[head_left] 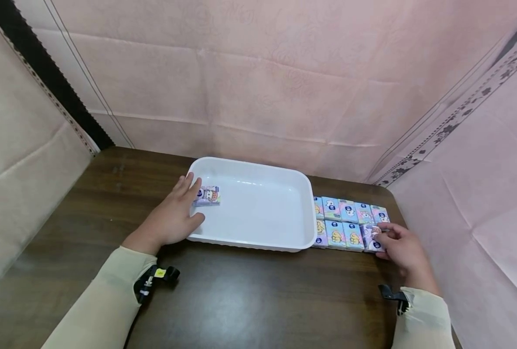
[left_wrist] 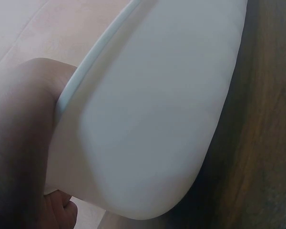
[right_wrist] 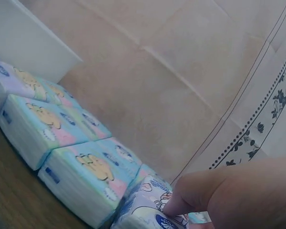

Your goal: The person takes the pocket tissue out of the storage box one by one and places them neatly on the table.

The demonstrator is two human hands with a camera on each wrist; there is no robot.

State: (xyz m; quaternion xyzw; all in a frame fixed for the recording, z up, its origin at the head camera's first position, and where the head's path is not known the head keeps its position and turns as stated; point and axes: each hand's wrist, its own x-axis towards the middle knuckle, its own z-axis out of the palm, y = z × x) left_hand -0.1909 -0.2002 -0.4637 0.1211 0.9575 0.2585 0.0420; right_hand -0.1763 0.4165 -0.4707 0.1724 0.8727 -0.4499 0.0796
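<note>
A white tray (head_left: 258, 203) stands on the table, with one purple cartoon-printed tissue pack (head_left: 208, 196) lying inside at its left end. My left hand (head_left: 175, 215) rests over the tray's left rim, fingers spread and fairly straight, thumb reaching inside. In the left wrist view the tray's outer wall (left_wrist: 157, 109) fills the middle and hides part of that hand. To the right of the tray, my right hand (head_left: 402, 247) pinches a purple tissue pack (head_left: 370, 237) at the right end of the near row. Its thumb presses on the pack's top in the right wrist view.
Several blue and pastel tissue packs (head_left: 345, 235) lie in two rows against the tray's right side. The dark wooden table (head_left: 241, 291) runs to pale pink cloth walls (head_left: 258, 97) behind and at both sides.
</note>
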